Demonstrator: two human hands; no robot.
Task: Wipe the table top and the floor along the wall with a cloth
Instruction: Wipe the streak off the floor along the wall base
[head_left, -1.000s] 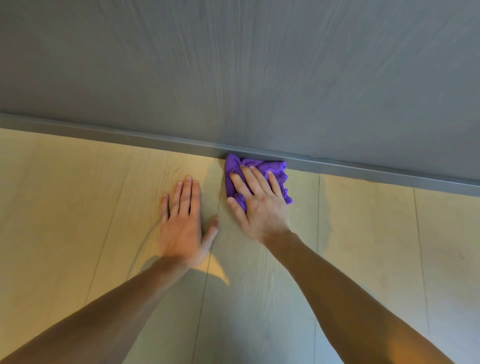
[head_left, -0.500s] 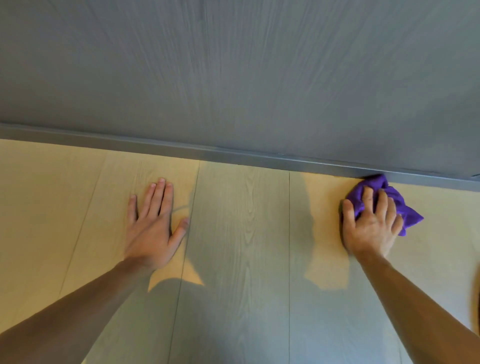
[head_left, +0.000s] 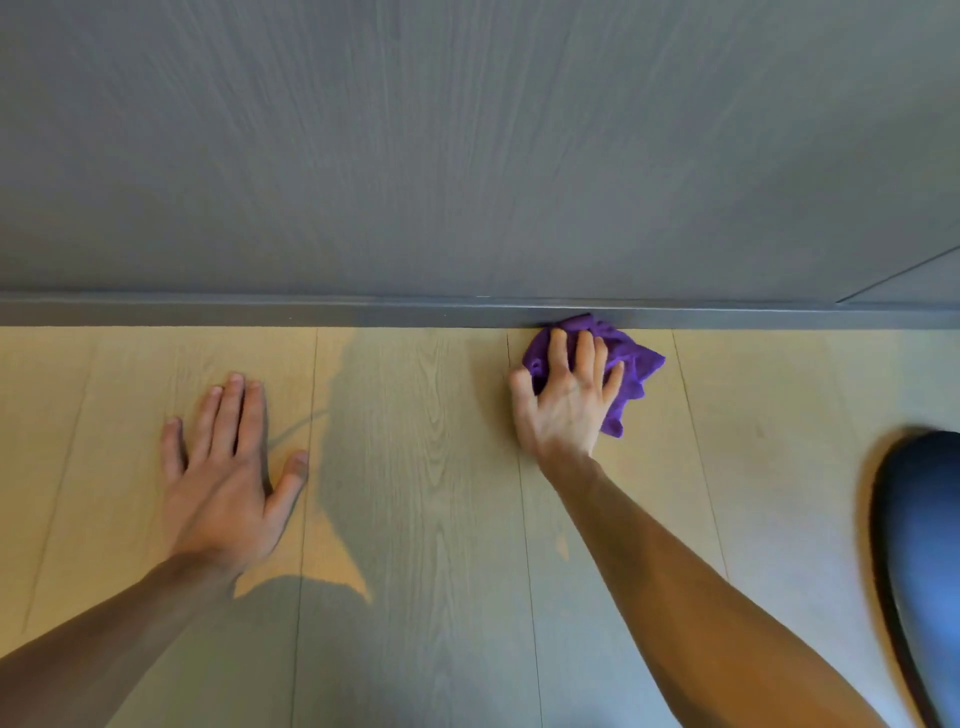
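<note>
A crumpled purple cloth (head_left: 631, 364) lies on the light wood-plank floor (head_left: 426, 467), its top edge touching the grey skirting board (head_left: 260, 313) under the grey wall (head_left: 467, 145). My right hand (head_left: 563, 402) presses down on the cloth with its fingers curled over it. My left hand (head_left: 228, 473) rests flat on the floor to the left, fingers spread, holding nothing.
A dark blue rounded object (head_left: 922, 561) enters at the right edge, blurred. Shadows of my arms fall across the planks between my hands. A seam in the wall panel runs at the far right (head_left: 904, 275).
My right hand slid the cloth right along the skirting, away from my left hand. The view shifted right with it, bringing the dark blue object into the frame. My left hand stayed planted.
</note>
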